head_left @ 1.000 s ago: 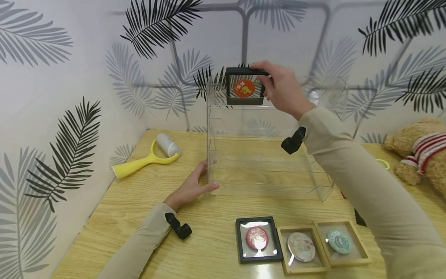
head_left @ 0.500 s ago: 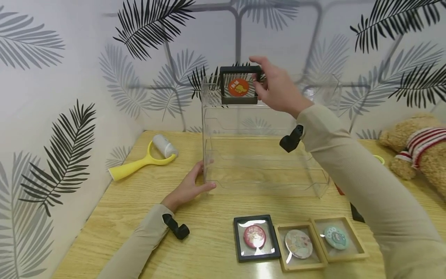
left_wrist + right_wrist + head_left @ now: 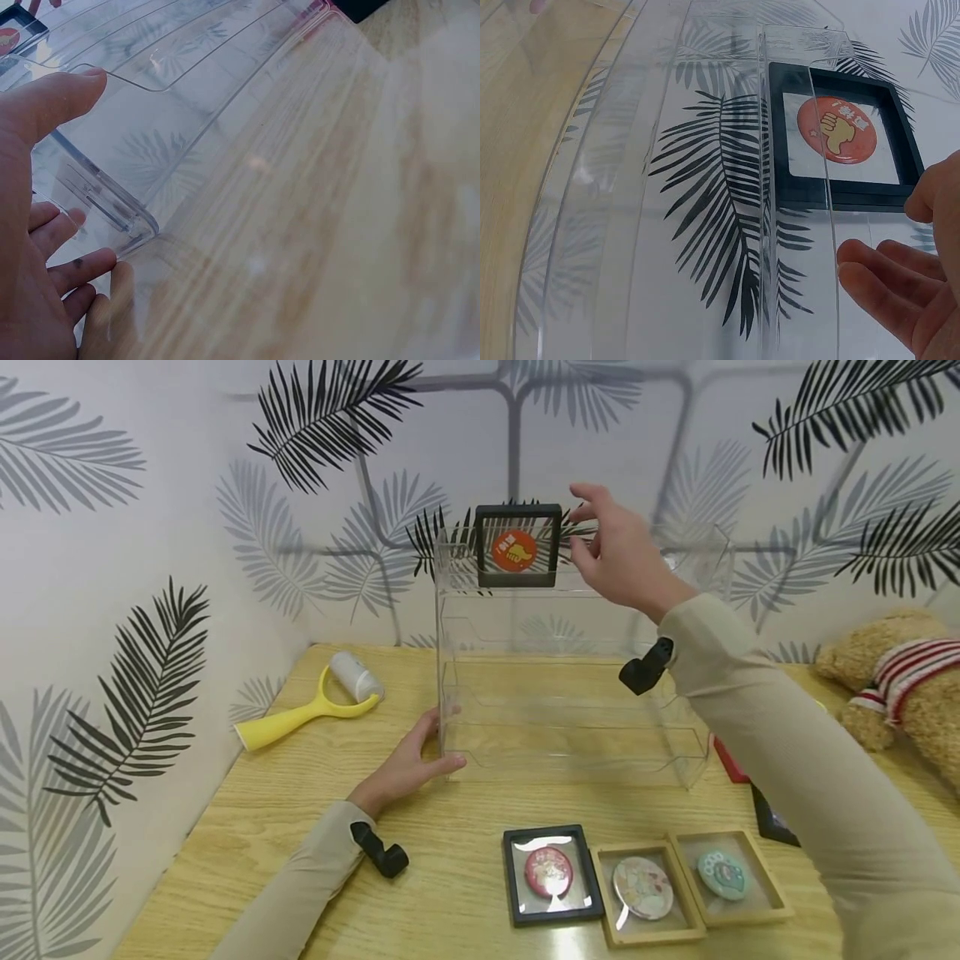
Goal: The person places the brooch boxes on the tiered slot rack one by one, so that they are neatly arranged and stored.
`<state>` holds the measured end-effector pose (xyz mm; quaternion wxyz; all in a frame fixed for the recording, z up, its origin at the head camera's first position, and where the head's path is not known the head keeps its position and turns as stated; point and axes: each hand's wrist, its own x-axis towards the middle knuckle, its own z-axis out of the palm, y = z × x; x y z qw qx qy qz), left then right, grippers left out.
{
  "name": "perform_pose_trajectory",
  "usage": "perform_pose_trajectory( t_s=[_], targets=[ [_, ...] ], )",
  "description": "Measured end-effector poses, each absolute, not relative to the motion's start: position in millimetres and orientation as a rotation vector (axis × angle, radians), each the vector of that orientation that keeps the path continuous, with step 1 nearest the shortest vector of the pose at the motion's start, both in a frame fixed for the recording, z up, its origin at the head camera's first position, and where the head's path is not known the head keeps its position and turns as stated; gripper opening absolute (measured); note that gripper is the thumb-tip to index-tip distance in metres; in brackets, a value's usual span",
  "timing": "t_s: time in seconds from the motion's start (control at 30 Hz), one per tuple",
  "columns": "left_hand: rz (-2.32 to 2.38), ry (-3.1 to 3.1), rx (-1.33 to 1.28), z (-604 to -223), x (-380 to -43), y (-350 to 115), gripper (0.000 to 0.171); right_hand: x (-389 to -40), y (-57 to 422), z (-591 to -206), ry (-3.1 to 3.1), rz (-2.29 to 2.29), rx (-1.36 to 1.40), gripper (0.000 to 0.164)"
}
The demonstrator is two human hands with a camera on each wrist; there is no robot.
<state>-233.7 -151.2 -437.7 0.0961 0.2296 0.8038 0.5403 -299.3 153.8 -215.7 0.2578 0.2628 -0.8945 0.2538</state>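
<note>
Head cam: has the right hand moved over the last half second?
Yes. Against the clear acrylic rack, the right hand has shifted right, off the upright black display frame, leaving a gap.

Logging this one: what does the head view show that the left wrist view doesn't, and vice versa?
Only the head view shows the teddy bear, the yellow forked tool, two wooden frames and the flat black frame.

Only the left wrist view shows the palm side of the left hand, with a dark spot on one finger.

Both show that hand at the clear rack, the table and the upright black frame, cut off in the wrist view.
</note>
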Motion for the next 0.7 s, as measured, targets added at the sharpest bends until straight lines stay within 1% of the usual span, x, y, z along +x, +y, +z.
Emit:
perform_pose_trajectory(
  t_s=[0.2,0.4,0.47,0.7],
  targets=[
    [1.605,2.364,0.677,-439.6,-233.4,-150.1,0.075,-290.4,167.1,-224.4,-2.377,0.703,0.729,0.047],
    [1.611,2.371,0.656,-438.4,-232.5,-153.0,0.074,-278.6,170.3,-232.3,-2.27,0.639,0.828,0.042],
    [1.612,2.37,0.662,-434.0,-230.0,-152.7,0.074,-271.9,170.5,-235.2,-2.251,0.618,0.87,0.043],
    [1.605,2.385,0.676,-438.9,-233.7,-150.4,0.072,-246.4,171.4,-250.1,-2.262,0.594,0.987,0.043]
  ],
)
